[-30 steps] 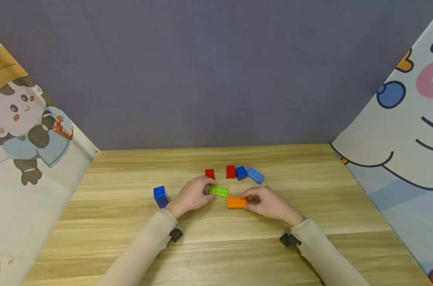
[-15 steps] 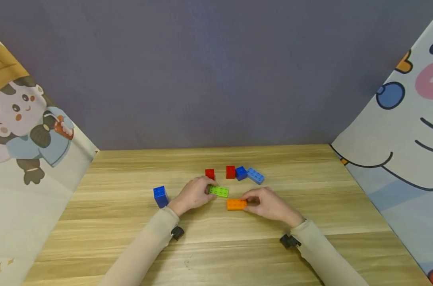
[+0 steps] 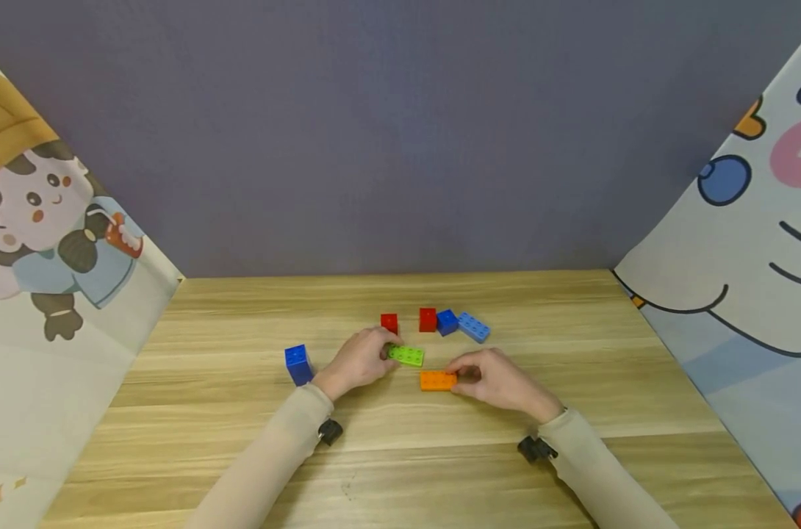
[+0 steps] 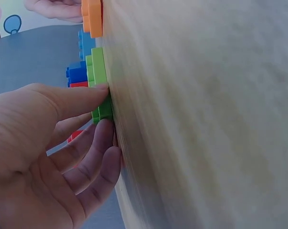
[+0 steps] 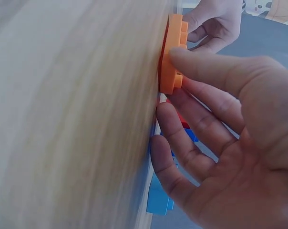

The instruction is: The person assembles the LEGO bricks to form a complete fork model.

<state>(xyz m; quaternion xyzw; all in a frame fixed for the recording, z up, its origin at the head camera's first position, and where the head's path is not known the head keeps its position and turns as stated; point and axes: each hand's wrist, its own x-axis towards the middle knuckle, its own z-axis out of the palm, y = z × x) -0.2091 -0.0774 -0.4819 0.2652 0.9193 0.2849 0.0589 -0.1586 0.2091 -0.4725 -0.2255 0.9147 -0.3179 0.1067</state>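
My left hand (image 3: 359, 358) pinches the left end of a flat lime-green building brick (image 3: 410, 356) with two rows of studs. In the left wrist view, the thumb lies along the side of the green brick (image 4: 99, 67), close by the wooden tabletop. Nearer to me and a little to the right is an orange brick (image 3: 435, 380), studs up. My right hand (image 3: 500, 376) holds its right end between thumb and fingers. The right wrist view has the thumb pressed on the side of the orange brick (image 5: 170, 71), the other fingers loosely bent beside it. A gap separates the two bricks.
Behind the hands stand a red brick (image 3: 389, 322), another red brick (image 3: 428, 319), a dark blue brick (image 3: 447, 322) and a light blue eight-stud brick (image 3: 474, 327). A taller blue block (image 3: 298, 364) stands left of my left hand. A grey panel (image 3: 400, 147) closes off the table's back.
The orange brick and my right hand have shifted very slightly toward the near edge. My left hand and the green brick have stayed nearly still.
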